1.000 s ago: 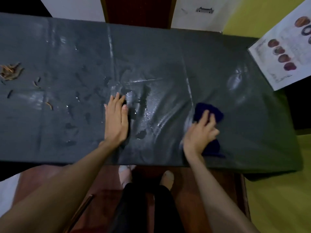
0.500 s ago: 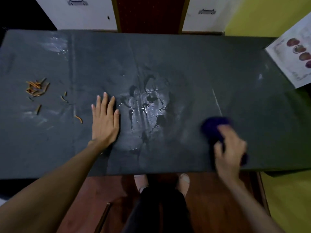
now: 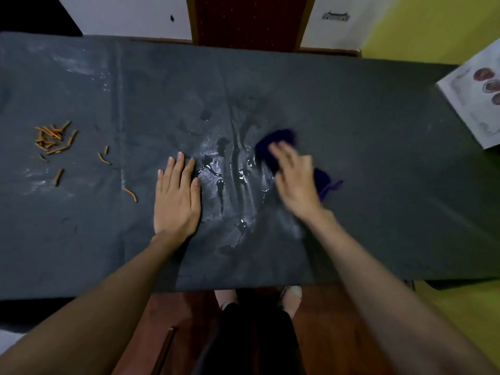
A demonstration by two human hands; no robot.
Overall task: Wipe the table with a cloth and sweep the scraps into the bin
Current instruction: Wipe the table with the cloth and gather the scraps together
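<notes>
A dark grey covered table (image 3: 378,131) fills the view. My right hand (image 3: 295,180) presses a dark blue cloth (image 3: 276,142) onto the table at the right edge of a wet, shiny patch (image 3: 230,180); the hand is motion-blurred. My left hand (image 3: 177,197) lies flat, fingers apart, on the table just left of the wet patch. A pile of orange scraps (image 3: 52,139) sits at the far left, with a few loose pieces (image 3: 104,158) scattered between it and my left hand. No bin is in view.
A printed paper sheet (image 3: 479,104) overhangs the table's right end. Beyond the far edge are white cabinet fronts (image 3: 335,20) and a dark red panel (image 3: 249,20). My feet (image 3: 290,296) stand on a wooden floor below the near edge.
My right hand has swept the cloth left and away from the near right edge, onto the wet patch's right side. My left hand stays flat in place.
</notes>
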